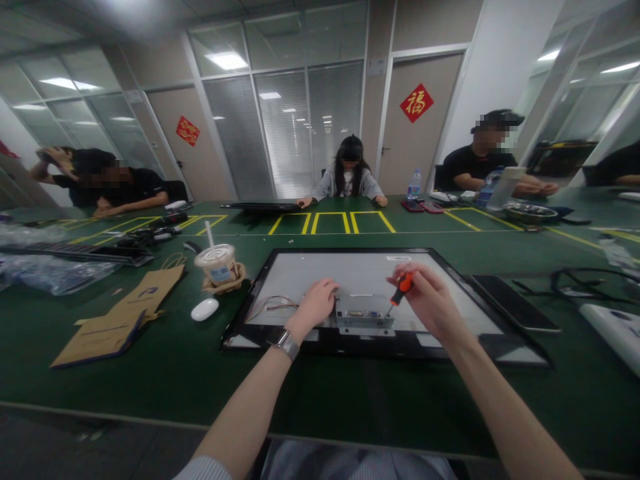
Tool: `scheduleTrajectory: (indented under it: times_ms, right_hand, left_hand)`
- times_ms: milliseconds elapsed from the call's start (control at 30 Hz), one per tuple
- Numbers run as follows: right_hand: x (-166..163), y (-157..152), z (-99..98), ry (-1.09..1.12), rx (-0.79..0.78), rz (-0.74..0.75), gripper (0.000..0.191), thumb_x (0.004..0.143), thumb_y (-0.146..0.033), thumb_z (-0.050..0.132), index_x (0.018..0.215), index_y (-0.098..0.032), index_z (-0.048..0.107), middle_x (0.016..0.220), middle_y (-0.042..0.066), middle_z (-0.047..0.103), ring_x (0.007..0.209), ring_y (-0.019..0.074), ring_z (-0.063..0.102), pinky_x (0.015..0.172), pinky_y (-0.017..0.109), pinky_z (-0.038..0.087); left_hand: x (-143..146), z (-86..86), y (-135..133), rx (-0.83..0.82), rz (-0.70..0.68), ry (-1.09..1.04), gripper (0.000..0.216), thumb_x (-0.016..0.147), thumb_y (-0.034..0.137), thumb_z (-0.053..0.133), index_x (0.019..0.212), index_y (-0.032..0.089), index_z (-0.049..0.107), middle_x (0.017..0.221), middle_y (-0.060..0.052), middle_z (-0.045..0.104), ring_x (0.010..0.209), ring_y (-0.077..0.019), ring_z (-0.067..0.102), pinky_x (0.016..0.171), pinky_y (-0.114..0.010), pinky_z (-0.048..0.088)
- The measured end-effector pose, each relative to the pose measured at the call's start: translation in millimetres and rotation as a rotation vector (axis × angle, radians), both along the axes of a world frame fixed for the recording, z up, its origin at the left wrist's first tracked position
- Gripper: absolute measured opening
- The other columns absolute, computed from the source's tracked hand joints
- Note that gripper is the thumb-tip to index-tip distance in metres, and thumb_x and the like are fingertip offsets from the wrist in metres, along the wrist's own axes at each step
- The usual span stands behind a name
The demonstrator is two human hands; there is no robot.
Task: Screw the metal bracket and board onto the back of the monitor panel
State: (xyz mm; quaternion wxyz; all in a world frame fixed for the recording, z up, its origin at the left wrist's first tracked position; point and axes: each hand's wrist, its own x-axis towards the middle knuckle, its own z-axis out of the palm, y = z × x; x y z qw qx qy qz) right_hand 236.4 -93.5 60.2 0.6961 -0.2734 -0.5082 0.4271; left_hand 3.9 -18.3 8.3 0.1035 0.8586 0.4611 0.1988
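A flat display panel (280, 273) with a black frame lies face down on the green table. On its near part stands a small silver metal bracket (367, 327) with ports along its front. My left hand (317, 305) grips the bracket's left end, its fingertips partly hidden behind it. In my right hand (433, 297) is a screwdriver (403, 288) with an orange and black handle. The screwdriver is tilted, and its tip meets the right end of the bracket near the ports. Thin wires (274, 303) lie on the panel left of my left hand.
Left of the panel are a white mouse (205, 309), a lidded cup with straw (217, 263) and brown paper bags (117, 317). A black flat device (515, 302), cables and a white case (613, 333) lie right. Other people sit across the table, one touching a dark panel (265, 207).
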Motion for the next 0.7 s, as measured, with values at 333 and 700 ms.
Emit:
scheduleTrajectory:
  times_ms: [333,700]
  right_hand:
    - [1.1,2.9,-1.3,0.013,-0.018,-0.014,0.018,0.08,-0.047,0.073,0.084,-0.03,0.073,0.085,0.0,0.066,0.084,0.0181,0.063,0.087,0.039,0.051]
    - [-0.2,-1.1,2.5,0.033,-0.04,0.047,0.018,0.08,-0.046,0.072,0.088,-0.03,0.072,0.081,-0.001,0.066,0.077,0.0162,0.062,0.086,0.038,0.051]
  left_hand:
    - [1.0,-0.1,0.1,0.001,0.001,0.015,0.037,0.092,0.012,0.037,0.121,0.015,0.061,0.13,-0.009,0.059,0.123,-0.0202,0.053,0.111,-0.034,0.036]
    - [0.3,1.3,-1.5,-0.003,0.007,0.02,0.037,0.094,0.015,0.037,0.123,0.016,0.06,0.133,-0.009,0.058,0.123,-0.0204,0.052,0.111,-0.035,0.037]
